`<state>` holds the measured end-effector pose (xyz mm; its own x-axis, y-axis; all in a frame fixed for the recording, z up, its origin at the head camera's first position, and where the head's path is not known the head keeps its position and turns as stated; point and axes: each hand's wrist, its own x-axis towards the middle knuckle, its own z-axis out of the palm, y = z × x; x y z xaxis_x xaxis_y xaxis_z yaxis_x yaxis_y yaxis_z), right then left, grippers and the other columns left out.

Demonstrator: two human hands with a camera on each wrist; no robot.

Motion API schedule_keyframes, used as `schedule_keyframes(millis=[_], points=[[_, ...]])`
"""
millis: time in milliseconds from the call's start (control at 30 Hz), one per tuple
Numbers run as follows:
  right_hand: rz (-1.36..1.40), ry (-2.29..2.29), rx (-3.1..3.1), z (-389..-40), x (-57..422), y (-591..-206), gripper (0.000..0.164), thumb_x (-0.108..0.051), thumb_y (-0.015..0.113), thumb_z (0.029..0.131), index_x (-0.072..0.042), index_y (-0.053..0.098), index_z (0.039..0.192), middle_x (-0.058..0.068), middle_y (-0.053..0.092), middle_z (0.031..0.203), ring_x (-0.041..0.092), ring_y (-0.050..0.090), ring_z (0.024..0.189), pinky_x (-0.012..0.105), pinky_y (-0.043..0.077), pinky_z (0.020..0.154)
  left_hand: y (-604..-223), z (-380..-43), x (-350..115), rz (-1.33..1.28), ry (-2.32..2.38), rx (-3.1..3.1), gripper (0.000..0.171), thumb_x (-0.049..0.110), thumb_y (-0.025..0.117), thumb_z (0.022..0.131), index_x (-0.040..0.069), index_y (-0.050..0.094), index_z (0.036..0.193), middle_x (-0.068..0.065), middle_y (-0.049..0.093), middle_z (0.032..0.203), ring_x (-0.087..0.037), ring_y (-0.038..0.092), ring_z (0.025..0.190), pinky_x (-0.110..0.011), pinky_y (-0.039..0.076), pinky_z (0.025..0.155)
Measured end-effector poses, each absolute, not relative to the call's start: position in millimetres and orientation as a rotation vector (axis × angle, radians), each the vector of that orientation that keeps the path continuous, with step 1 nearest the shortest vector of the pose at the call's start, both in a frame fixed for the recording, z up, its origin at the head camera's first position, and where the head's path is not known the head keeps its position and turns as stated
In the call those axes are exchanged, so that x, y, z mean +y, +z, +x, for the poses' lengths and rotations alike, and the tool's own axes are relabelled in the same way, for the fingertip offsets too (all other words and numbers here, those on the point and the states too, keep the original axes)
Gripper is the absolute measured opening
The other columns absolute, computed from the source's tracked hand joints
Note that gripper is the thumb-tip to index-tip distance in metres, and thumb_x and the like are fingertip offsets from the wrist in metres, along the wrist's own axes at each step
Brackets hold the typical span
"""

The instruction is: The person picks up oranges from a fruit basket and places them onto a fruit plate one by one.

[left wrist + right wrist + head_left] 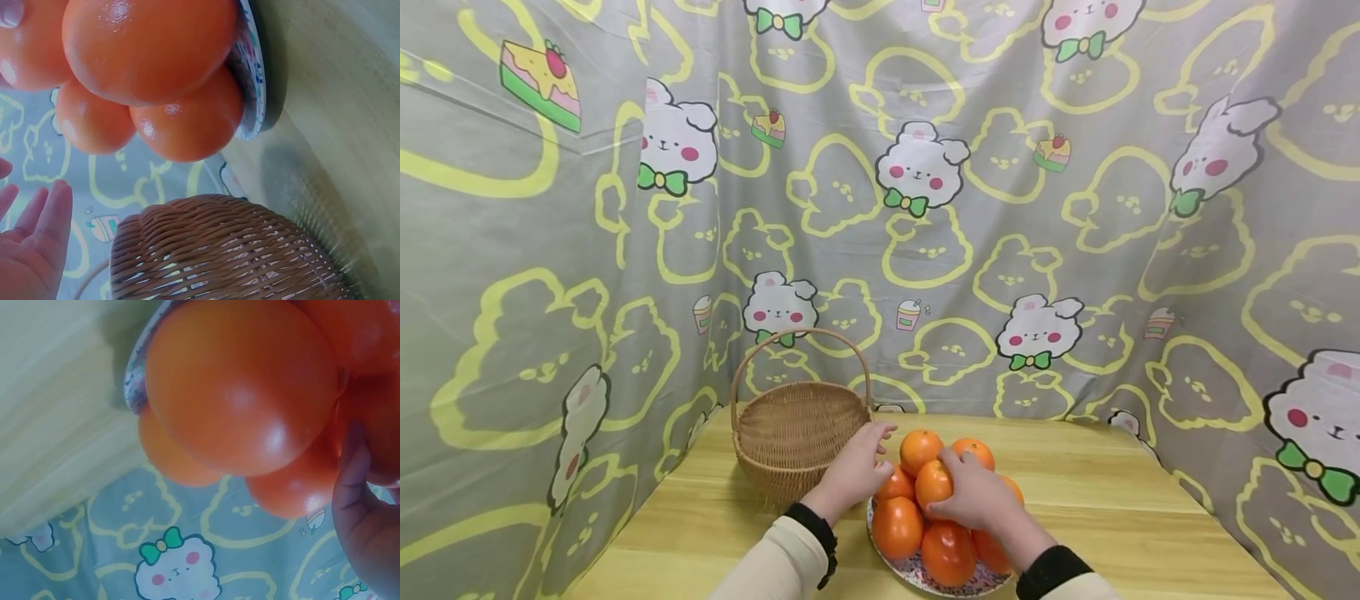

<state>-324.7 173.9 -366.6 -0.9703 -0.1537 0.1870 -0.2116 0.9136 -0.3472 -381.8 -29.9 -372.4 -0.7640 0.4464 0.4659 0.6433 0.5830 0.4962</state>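
A floral-patterned plate [904, 572] bears several oranges, heaped up in the head view. My right hand [976, 493] grips the top orange [934, 485], thumb on its near side and fingers over the far right side. In the right wrist view the right hand [362, 512] curls against that orange at the right edge, behind a large nearer orange [244, 387]. My left hand [853, 468] hovers between the basket and the plate, fingers extended and holding nothing. Its loosely spread fingers [47, 219] show apart from the oranges [150, 50] in the left wrist view.
Left of the plate stands a woven wicker basket [801, 425] with a tall arched handle [808, 332]; no fruit shows in its visible inside. Both rest on a wood-grain table [1112, 508]. A grey cartoon-print curtain [1000, 250] encloses the back and sides.
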Motion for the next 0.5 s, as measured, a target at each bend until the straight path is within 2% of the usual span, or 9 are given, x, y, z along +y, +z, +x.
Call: schedule_keyframes(millis=[100, 267, 500], points=[[0.302, 0.543, -2.920, -325.7, 171.2, -369.3, 0.082, -0.049, 0.073, 0.068, -0.009, 0.043, 0.133, 0.021, 0.046, 0.124, 0.027, 0.057, 0.087, 0.052, 0.045, 0.072, -374.1, -379.8, -30.1, -0.885, -0.912, -2.538, 0.047, 0.011, 0.056, 0.077, 0.013, 0.051, 0.124, -0.004, 0.051, 0.117, -0.016, 0.055, 0.094, -0.028, 0.047, 0.073], [0.300, 0.531, -2.911, -326.9, 170.1, -370.8, 0.077, -0.049, 0.070, 0.072, -0.010, 0.044, 0.133, 0.022, 0.045, 0.126, 0.025, 0.058, 0.082, 0.051, 0.045, 0.070, -377.2, -378.2, -28.6, -0.875, -0.863, -2.596, 0.042, 0.014, 0.057, 0.079, 0.015, 0.053, 0.120, -0.002, 0.050, 0.117, -0.015, 0.054, 0.093, -0.027, 0.045, 0.069], [0.275, 0.559, -2.874, -326.6, 174.0, -368.9, 0.069, -0.050, 0.065, 0.077, -0.011, 0.047, 0.130, 0.018, 0.047, 0.125, 0.026, 0.058, 0.085, 0.049, 0.047, 0.072, -379.9, -378.9, -31.1, -0.847, -0.840, -2.646, 0.034, 0.017, 0.059, 0.080, 0.014, 0.056, 0.114, -0.001, 0.049, 0.106, -0.017, 0.053, 0.090, -0.029, 0.045, 0.068]])
